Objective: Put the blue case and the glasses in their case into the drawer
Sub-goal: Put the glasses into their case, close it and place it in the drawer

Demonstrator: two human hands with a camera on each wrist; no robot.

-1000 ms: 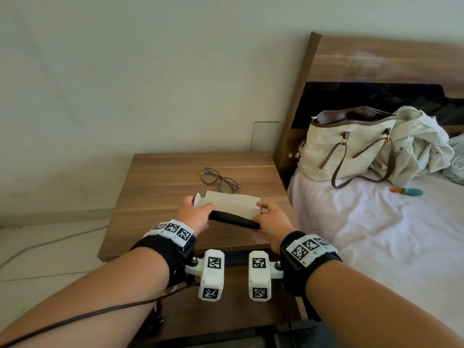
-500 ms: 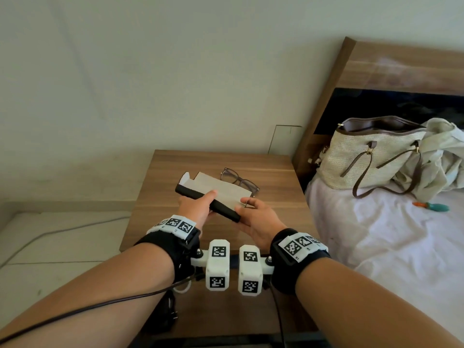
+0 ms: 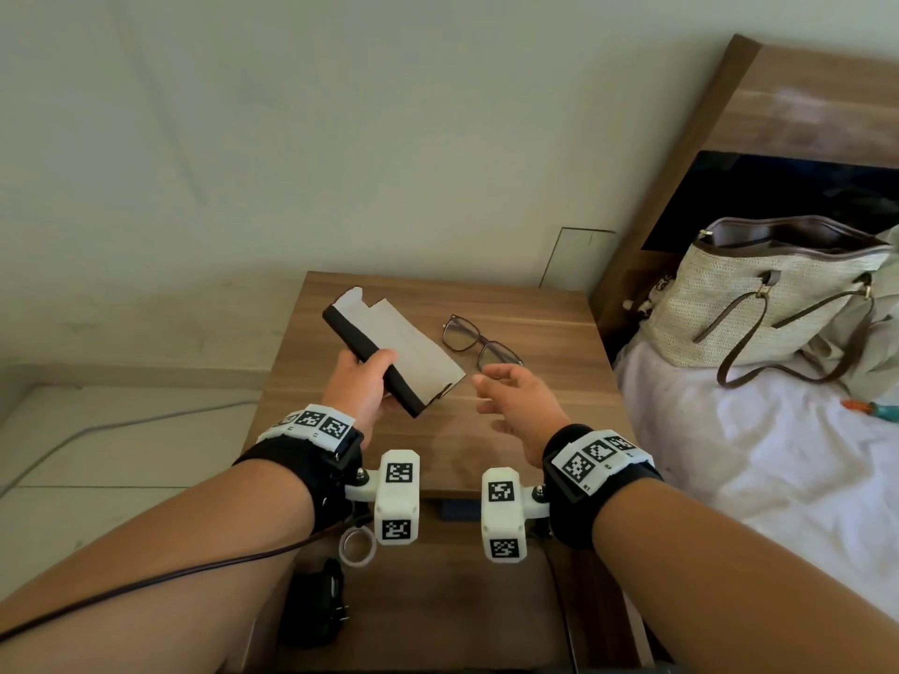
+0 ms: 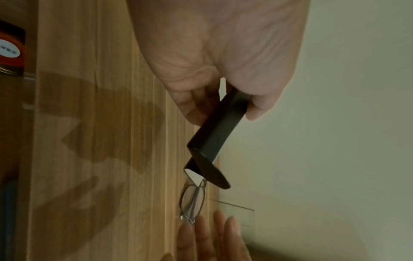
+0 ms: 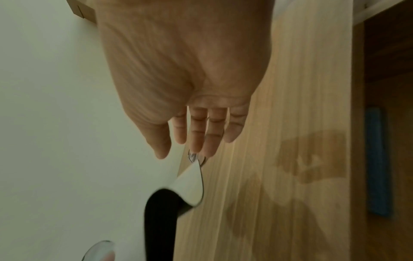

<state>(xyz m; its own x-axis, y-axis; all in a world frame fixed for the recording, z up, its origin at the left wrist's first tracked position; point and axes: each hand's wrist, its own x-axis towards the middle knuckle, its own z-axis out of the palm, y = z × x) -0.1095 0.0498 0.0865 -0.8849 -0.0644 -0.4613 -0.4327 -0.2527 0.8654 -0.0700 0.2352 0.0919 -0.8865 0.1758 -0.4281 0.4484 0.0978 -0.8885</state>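
Note:
My left hand (image 3: 374, 377) grips the glasses case (image 3: 394, 352) by its black spine and holds it above the nightstand (image 3: 535, 420), unfolded, pale lining up. The left wrist view shows thumb and fingers of the left hand (image 4: 223, 98) pinching the case (image 4: 214, 134). The glasses (image 3: 481, 340) lie open on the wood, to the right of the case. My right hand (image 3: 496, 381) hovers open just before them, fingers (image 5: 196, 141) straight and close to the frame (image 5: 194, 157). A blue case (image 3: 457, 509) shows in the open drawer (image 3: 438, 600) below, also blue case (image 5: 377, 162).
In the drawer lie a tape ring (image 3: 357, 547) and a black object (image 3: 316, 605). A woven handbag (image 3: 759, 304) and crumpled cloth sit on the bed (image 3: 729, 454) at the right. The wall stands behind the nightstand, and a cable runs across the floor at the left.
My right hand has let go of the glasses case and moved right, toward the glasses. My left hand alone has lifted the case and swung it up and to the left.

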